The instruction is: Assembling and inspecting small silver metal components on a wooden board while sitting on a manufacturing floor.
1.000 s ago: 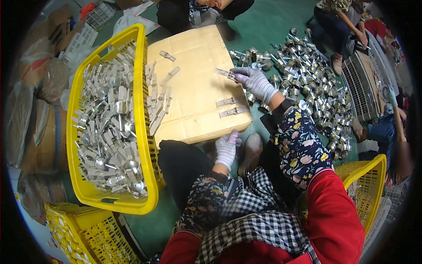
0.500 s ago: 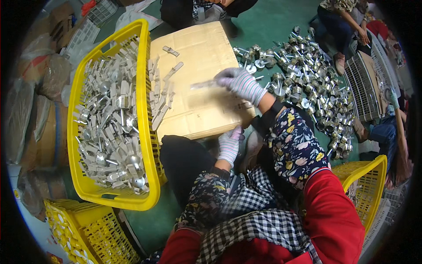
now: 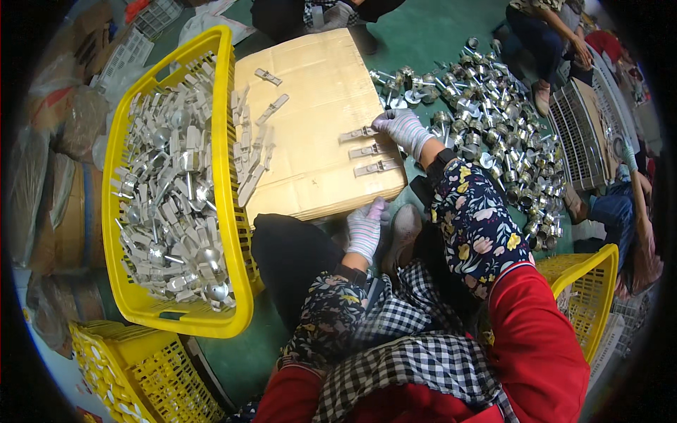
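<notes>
The right hand (image 3: 405, 132), in a striped glove, lies over the right edge of the cardboard (image 3: 310, 155), back upward and fingertips pointing left across it. Its thumb and fingers are drawn together, pinching the right end of a metal clip (image 3: 357, 135), which lies on the cardboard just inside that edge. The right sleeve (image 3: 479, 222), floral over red, slants up from the near side of the cardboard, passing outside its near right corner. A second clip (image 3: 367, 151) and a third clip (image 3: 377, 168) lie beside the pinched one, roughly parallel, closer to the cardboard's near edge. The left hand (image 3: 364, 231), gloved alike, is raised just in front of that near edge, its thumb side up and its fingers bent; whether they press together or touch the cardboard I cannot tell. The left forearm (image 3: 328, 310) rises toward the cardboard from its near side. Loose clips (image 3: 271, 110) are scattered along the cardboard's left part, a yellow basket (image 3: 240, 314) stands against its left side, and a heap of metal parts (image 3: 486, 127) spreads beyond its right edge.
</notes>
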`<state>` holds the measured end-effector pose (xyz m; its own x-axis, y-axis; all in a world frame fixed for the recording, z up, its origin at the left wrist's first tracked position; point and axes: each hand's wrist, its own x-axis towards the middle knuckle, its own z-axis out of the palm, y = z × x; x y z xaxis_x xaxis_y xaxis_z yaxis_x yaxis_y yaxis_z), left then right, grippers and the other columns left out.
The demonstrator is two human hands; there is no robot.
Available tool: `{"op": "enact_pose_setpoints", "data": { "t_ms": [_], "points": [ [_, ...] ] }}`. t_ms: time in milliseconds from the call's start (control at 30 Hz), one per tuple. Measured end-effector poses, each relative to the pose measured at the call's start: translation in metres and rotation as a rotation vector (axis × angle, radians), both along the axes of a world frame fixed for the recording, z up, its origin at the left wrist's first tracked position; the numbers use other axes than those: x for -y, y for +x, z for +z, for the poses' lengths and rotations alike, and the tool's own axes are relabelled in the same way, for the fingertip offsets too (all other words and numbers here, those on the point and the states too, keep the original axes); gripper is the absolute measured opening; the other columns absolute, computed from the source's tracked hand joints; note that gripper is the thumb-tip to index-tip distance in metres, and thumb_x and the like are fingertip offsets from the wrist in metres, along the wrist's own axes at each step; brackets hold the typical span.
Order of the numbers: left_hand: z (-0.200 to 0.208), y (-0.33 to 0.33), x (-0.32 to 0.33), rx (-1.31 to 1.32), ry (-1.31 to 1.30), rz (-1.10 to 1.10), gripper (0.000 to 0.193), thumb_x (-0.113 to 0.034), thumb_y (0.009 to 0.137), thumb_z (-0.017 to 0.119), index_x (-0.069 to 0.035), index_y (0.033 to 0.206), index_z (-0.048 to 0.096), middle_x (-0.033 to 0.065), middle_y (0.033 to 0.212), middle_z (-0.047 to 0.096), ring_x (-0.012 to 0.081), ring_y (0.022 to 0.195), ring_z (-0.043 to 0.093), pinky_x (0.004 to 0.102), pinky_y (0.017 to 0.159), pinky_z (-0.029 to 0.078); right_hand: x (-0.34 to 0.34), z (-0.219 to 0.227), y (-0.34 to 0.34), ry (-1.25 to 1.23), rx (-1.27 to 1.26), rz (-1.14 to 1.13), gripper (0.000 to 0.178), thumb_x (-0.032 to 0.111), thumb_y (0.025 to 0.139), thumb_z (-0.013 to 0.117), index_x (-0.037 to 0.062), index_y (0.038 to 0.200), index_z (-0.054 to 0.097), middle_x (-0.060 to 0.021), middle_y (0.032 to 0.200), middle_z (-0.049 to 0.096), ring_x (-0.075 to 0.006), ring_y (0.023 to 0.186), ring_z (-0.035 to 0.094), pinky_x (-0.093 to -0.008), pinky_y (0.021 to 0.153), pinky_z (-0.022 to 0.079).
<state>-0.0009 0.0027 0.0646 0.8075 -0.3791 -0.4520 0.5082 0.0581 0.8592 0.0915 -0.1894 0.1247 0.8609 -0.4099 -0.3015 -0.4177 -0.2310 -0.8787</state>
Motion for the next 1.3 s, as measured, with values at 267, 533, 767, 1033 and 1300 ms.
{"op": "enact_pose_setpoints", "data": {
  "t_ms": [267, 533, 767, 1033, 1300],
  "points": [
    [0.003, 0.0, 0.0, -0.023, -0.011, -0.016, 0.032, -0.031, 0.083, 0.06, 0.001, 0.081, 0.063, 0.0075, 0.071, 0.062, 0.0112, 0.058, 0.054, 0.0234, 0.054, 0.044, 0.001, 0.002, -0.001, -0.015, -0.012, 0.003, 0.034, 0.022, 0.07, 0.062, -0.0033, 0.092, 0.064, -0.0115, 0.079, 0.064, -0.0175, 0.069, 0.06, -0.0282, 0.068, 0.048],
    [0.003, 0.0, 0.0, -0.014, -0.024, -0.019, 0.033, -0.031, 0.084, 0.06, 0.002, 0.082, 0.063, 0.0075, 0.07, 0.062, 0.0117, 0.057, 0.055, 0.0237, 0.054, 0.045, 0.006, -0.003, 0.002, -0.116, -0.038, 0.04, 0.035, 0.023, 0.069, 0.061, -0.0019, 0.093, 0.064, -0.0147, 0.081, 0.064, -0.021, 0.071, 0.061, -0.03, 0.07, 0.049],
    [0.001, 0.0, -0.001, -0.036, -0.035, -0.019, 0.034, -0.031, 0.084, 0.06, 0.003, 0.082, 0.062, 0.0066, 0.067, 0.06, 0.011, 0.056, 0.054, 0.0225, 0.053, 0.044, -0.001, 0.014, 0.003, -0.476, -0.144, 0.101, 0.036, 0.03, 0.071, 0.062, -0.0005, 0.09, 0.064, -0.0211, 0.089, 0.063, -0.0326, 0.084, 0.061, -0.036, 0.078, 0.047],
    [0.0, 0.0, 0.0, -0.043, 0.017, -0.015, 0.035, -0.033, 0.083, 0.06, 0.003, 0.082, 0.063, 0.0058, 0.065, 0.06, 0.0102, 0.055, 0.052, 0.0222, 0.053, 0.043, -0.014, 0.036, 0.005, -0.697, -0.292, 0.18, 0.037, 0.031, 0.075, 0.061, 0.0006, 0.096, 0.062, -0.0211, 0.092, 0.062, -0.0324, 0.087, 0.061, -0.0383, 0.078, 0.047],
    [-0.001, 0.0, 0.002, 0.012, 0.011, -0.04, 0.035, -0.033, 0.084, 0.059, 0.002, 0.081, 0.063, 0.0068, 0.065, 0.061, 0.0108, 0.056, 0.054, 0.0226, 0.055, 0.044, -0.016, 0.041, 0.001, -0.74, -0.33, 0.197, 0.038, 0.031, 0.076, 0.059, 0.0014, 0.101, 0.059, -0.0208, 0.095, 0.062, -0.0317, 0.09, 0.06, -0.0395, 0.079, 0.047]
  ]
}}
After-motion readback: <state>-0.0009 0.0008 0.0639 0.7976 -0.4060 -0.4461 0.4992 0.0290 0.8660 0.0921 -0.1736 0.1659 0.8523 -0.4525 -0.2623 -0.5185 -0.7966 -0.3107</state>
